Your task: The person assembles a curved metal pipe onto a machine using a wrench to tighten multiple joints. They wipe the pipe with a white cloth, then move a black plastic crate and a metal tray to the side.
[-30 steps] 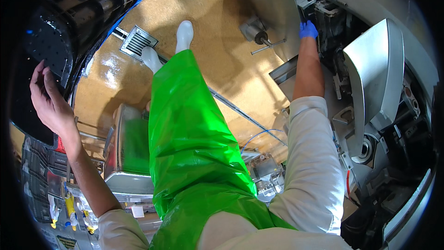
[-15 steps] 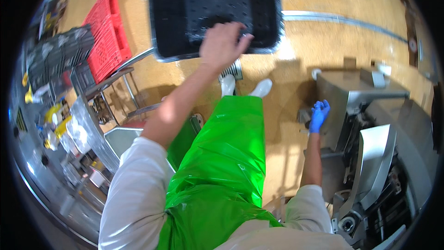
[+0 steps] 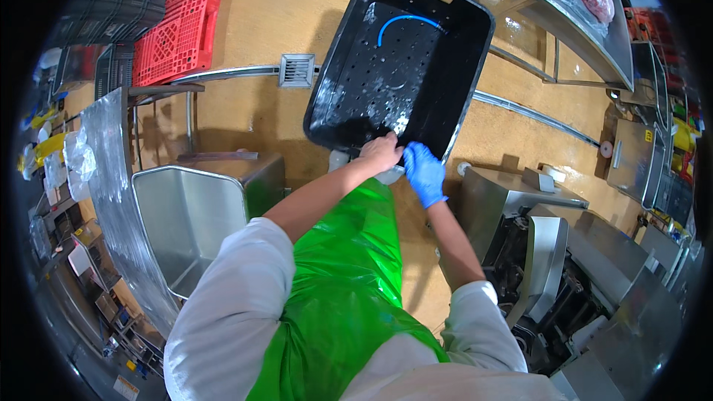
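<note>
— What do the hands have in the head view?

— Both grip the near rim of a black plastic crate, rectangular, its floor perforated and wet, a blue curved strip inside. It is held tilted above the tan floor. The bare left hand has its fingers curled over the edge; the right hand, in a blue glove, clasps beside it.

— Around them?

— A glossy green apron, a steel tub at left, red latticed crates beyond.

crate ahead, over floor | steel tub left | machine right
</note>
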{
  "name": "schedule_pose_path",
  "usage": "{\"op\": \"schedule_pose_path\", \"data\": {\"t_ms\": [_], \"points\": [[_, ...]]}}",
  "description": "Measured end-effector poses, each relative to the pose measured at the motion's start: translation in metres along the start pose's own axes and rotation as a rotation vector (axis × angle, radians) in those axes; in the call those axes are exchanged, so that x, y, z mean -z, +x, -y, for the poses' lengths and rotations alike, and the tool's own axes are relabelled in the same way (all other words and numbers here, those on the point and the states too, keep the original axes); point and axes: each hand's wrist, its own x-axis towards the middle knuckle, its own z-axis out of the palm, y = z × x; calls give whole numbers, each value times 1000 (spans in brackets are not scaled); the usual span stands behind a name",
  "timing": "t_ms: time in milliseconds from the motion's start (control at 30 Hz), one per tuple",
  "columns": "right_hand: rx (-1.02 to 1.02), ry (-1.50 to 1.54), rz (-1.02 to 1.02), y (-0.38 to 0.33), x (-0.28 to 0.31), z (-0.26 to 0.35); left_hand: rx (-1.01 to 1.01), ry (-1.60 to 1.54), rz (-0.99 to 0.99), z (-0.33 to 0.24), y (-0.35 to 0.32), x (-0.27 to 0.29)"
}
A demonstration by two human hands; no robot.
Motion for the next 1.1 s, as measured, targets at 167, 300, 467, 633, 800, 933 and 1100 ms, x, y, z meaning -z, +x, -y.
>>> {"op": "schedule_pose_path", "data": {"t_ms": [167,300,467,633,800,933,1100], "points": [[-162,-99,171,-77,-19,33,5,-6,-244,45,77,28],[-164,-122,209,-112,-33,31,61,133,-501,65,181,42],[-61,-138,161,-115,-31,18,228,50,-485,81,246,34],[-100,-110,112,-111,-32,27,246,-61,-405,61,219,20],[-22,-147,75,-108,-17,38,37,-484,-50,63,139,24],[-45,-212,110,-115,-13,42,-81,-1042,21,64,5,52],[187,-224,267,-105,-24,62,-119,-1206,-262,152,-255,107]]}}
